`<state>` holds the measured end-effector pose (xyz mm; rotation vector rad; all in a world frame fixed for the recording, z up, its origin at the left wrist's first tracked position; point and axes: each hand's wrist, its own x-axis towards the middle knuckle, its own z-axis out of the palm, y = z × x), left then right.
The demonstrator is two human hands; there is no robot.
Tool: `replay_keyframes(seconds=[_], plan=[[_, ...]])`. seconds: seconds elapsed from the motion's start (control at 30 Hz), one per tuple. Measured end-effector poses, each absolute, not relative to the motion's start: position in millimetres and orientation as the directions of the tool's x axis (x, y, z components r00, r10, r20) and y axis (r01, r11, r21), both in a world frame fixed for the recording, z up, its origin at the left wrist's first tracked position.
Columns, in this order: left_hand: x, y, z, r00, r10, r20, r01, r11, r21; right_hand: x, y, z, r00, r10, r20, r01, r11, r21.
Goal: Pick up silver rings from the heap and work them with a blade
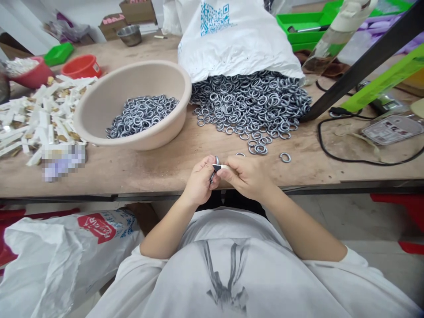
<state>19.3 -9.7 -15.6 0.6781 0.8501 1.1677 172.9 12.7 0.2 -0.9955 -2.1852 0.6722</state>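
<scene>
Pinching a grey ring [217, 160], the left hand [199, 180] sits just beside the right hand [247, 174] gripping a dark-tipped strip [224, 167], this ring seemingly midway, rings [142, 117] in the bowl [162, 140] beyond the left hand perhaps done, the loose heap [255, 104] beyond the right apparently remaining.

blue QR code [214, 18] on big white bag [238, 53], red logo [96, 228] on bottom-left bag [39, 265] prob ends "TAR", rest's unreadable tbh

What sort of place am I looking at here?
Probably a small workshop or packing room: a heap of grey rings spills from a white sack onto a wooden table, beside a basin of more.
</scene>
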Motion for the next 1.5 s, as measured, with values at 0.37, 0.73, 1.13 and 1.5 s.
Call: replay_keyframes(seconds=[0.37,0.73,1.13,1.5], plan=[[10,-23,-15,0.328,0.93,-0.164,-0.427,0.301,0.853,190,48,-22,-0.225,0.944,0.24,0.606,0.329,-0.724],[2,-8,-15,0.145,0.922,-0.359,-0.562,0.376,0.737,199,56,-30,-0.16,0.982,0.104,0.888,0.19,-0.418],[36,-15,-34,-0.014,0.994,-0.109,-0.398,0.094,0.912,150,10,-13,-0.145,0.969,0.2,0.063,0.21,-0.976],[34,-19,-17,0.083,0.979,-0.185,-0.518,0.201,0.832,160,18,-19,-0.239,0.965,0.106,0.001,0.11,-0.994]])
